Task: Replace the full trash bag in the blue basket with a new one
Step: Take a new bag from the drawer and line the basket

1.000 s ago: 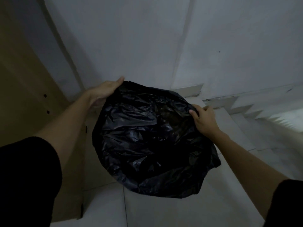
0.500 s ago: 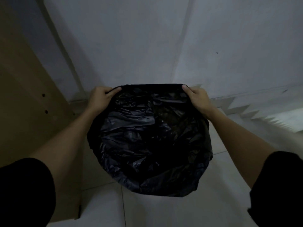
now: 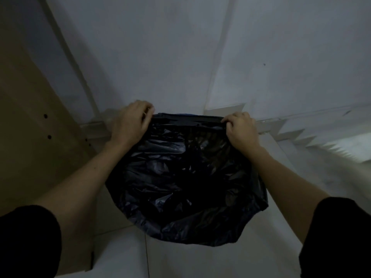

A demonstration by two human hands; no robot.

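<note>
Trash bag [image 3: 180, 177] lines the basket [image 3: 189, 115] on the floor by the wall, left hand [image 3: 130, 123] and right hand [image 3: 240, 129] both pinching its far edge, and a hard tug could tear the plastic or pop the near side off.

Glossy crinkled plastic bag [image 3: 180, 177], matt cardboard [image 3: 30, 137]

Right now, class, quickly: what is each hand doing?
Left hand: closed, gripping the far edge of the black trash bag.
Right hand: closed, gripping the same edge further right.
</note>
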